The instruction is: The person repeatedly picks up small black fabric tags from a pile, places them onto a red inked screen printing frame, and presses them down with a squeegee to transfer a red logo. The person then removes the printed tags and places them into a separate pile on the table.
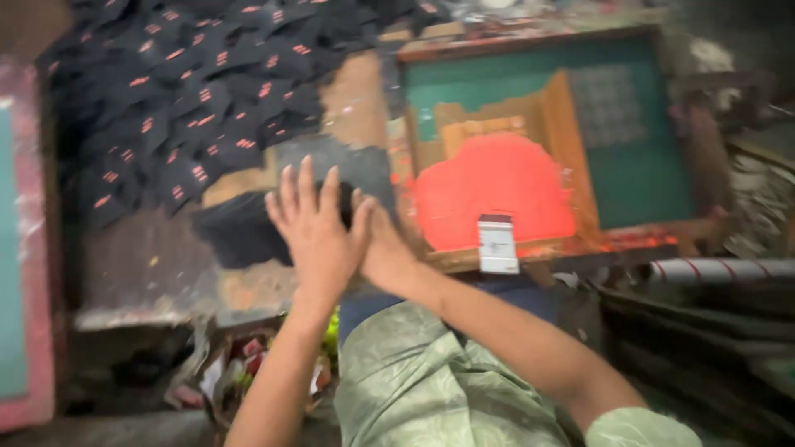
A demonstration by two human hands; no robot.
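While both my hands press flat, fingers spread, left [313, 228] over right [383, 248], on black cloth [236, 232], wet red ink [493, 199] nearby could smear it.

Counting the things on the messy print table

Two hands: one left hand [315, 228] and one right hand [383, 248]. One black cloth piece [236, 232] under them. One big pile of black pieces with red marks [199, 91], too many to count. One green printing screen [646, 178], one blob of red ink [493, 194], and one small white scraper [498, 244].
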